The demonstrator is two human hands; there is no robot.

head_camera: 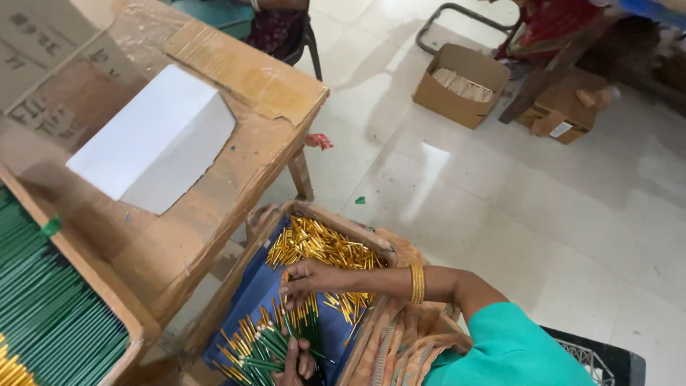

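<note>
Green sticks with gold caps (261, 350) lay in a loose bundle at the six o'clock end of a blue-lined tray (264, 286), which rested on the lap at the lower middle of the view; a heap of loose gold caps (321, 246) filled the tray's twelve o'clock end. The right hand (307, 277) reached in from three o'clock, its wrist wearing a gold bangle (417, 283) and its arm emerging from a teal sleeve (507, 350); its fingers were curled and pinched together at the near edge of the gold caps, apparently nipping one small piece, though the view was too coarse to be sure. The left hand (294, 363) sat at six o'clock, partly cut by the frame edge, closed around the lower ends of the green sticks; the sticks fanned out from it toward ten o'clock. A cardboard-covered table (214, 193) stood at ten o'clock of the tray, bearing a white sheet (153, 139); a carton of packed green sticks (50, 314) occupied the nine o'clock corner; an open cardboard box (461, 84) stood on the tiled floor (557, 214) toward one o'clock, well apart from the hands; a dark crate (600, 361) showed at four o'clock.
</note>
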